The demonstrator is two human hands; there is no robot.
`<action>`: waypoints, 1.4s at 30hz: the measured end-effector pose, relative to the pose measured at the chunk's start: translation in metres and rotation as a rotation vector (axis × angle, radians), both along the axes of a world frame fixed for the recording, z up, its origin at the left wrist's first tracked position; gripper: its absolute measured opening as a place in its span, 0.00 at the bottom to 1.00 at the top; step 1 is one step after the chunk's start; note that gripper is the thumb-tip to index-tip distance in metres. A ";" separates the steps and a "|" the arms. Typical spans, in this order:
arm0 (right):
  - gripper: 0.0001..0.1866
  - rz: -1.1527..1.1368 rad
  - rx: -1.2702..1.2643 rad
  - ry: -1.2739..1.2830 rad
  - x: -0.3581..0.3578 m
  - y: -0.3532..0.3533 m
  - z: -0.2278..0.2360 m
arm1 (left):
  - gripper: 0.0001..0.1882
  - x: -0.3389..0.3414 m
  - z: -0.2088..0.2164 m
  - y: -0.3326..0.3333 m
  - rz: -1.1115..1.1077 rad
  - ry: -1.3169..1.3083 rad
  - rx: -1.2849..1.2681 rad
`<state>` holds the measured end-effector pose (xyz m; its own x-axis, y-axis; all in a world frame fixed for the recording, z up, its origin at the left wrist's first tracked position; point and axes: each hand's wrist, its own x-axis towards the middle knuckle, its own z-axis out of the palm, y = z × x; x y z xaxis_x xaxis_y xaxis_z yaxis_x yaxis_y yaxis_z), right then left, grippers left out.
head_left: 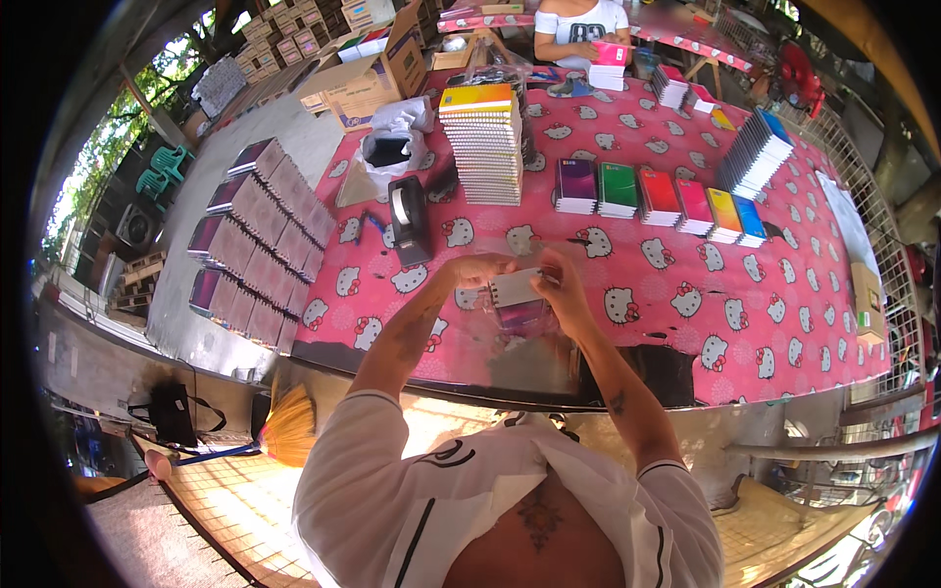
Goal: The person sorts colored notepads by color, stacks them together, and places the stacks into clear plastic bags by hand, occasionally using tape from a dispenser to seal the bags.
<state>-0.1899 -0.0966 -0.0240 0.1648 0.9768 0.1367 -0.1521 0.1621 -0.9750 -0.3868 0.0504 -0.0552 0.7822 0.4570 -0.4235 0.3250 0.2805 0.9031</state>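
Note:
Over the near edge of the table, a small spiral notebook (pixel 516 290) with a pale grey face is held between my two hands. My left hand (pixel 478 269) grips its left upper side, fingers closed near the wire binding. On the right side my right hand (pixel 561 286) pinches it, with some motion blur at the fingertips. Just beneath lies something purple that looks like another notebook cover (pixel 521 316), partly covered by what seems to be clear plastic. A black tape dispenser (pixel 409 220) stands to the left of my hands.
Tall notebook stacks (pixel 257 245) rise at the left, and a yellow-topped stack (pixel 480 147) stands ahead. Several coloured notebook piles (pixel 659 196) line the right. An open cardboard box (pixel 377 88) sits far left. A co-worker (pixel 583 34) handles pink notebooks across the pink patterned table (pixel 647 265).

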 end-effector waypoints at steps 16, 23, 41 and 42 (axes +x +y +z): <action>0.39 0.421 -0.103 0.539 0.011 -0.029 -0.037 | 0.43 -0.042 -0.004 -0.148 0.474 -0.007 0.970; 0.28 0.250 0.060 -0.310 0.033 -0.009 0.001 | 0.18 0.003 0.055 -0.132 0.630 -0.096 1.082; 0.17 -0.091 0.369 -1.253 -0.041 -0.048 0.100 | 0.04 -0.129 -0.022 -0.020 1.403 -0.231 0.294; 0.17 -0.052 0.372 -1.253 -0.046 -0.048 0.098 | 0.04 -0.154 -0.028 -0.024 1.336 0.186 0.627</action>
